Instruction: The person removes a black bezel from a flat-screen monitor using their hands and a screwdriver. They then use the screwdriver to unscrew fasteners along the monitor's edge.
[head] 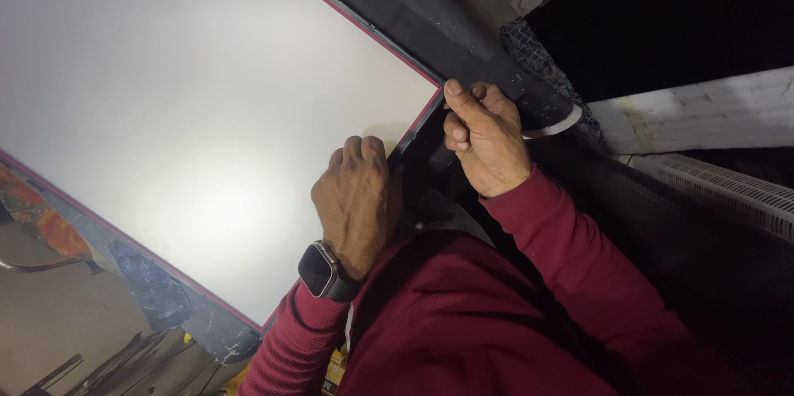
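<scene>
Gripping the big white board [190, 98] along its near edge, by the corner that points toward my chest. It fills most of the view, lying tilted across a dark surface [397, 7].

Left hand [357, 202]: fingers curled over the board's edge, knuckles up, watch [321, 270] on the wrist. Looks like a real grasp on the edge, though the fingertips are hidden underneath.

Right hand [484, 138]: at the corner itself, thumb up, fingers pinched around a thin pale strip [552, 126] that curves away to the right. Cannot tell whether the strip is tape or trim, or whether it's attached to the board.

Handling judgement:
- Flat, rigid-looking sheet with a thin red border [376, 39]; probably stiff but will likely flex if lifted from one corner only.
- Large area, so awkward more than heavy; weight is a guess.
- Face looks smooth, likely slippery, so no grip there.
- Corners and edge trim look like the fragile bits.
- Best hold: on the edges, hands spread wide apart, not both bunched at one corner as they are now.

Radiator-like white grille [728, 189] off to the right.
</scene>
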